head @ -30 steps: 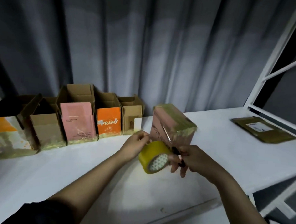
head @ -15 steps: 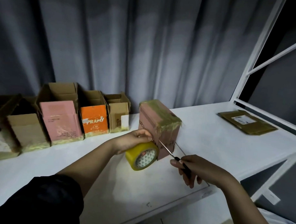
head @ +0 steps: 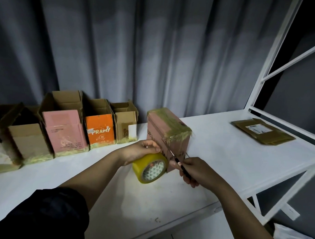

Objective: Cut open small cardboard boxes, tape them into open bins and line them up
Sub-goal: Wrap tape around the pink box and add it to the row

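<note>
White surface [head: 232,157] spreads wide, and along its far left edge a row of 5 open bins [head: 63,126] stands lined up against the curtain. Just right of that row sits the taped pink box [head: 167,134], upright, right behind both hands. Left hand [head: 143,151] curls its grip over the yellow tape roll [head: 151,168], which touches the box's near face. Right hand [head: 196,171] clenches a thin blade tool [head: 176,160], its long axis slanting up and left into the box's near corner. Whether the tip meets tape or card is hard to tell; its handle is hidden.
</note>
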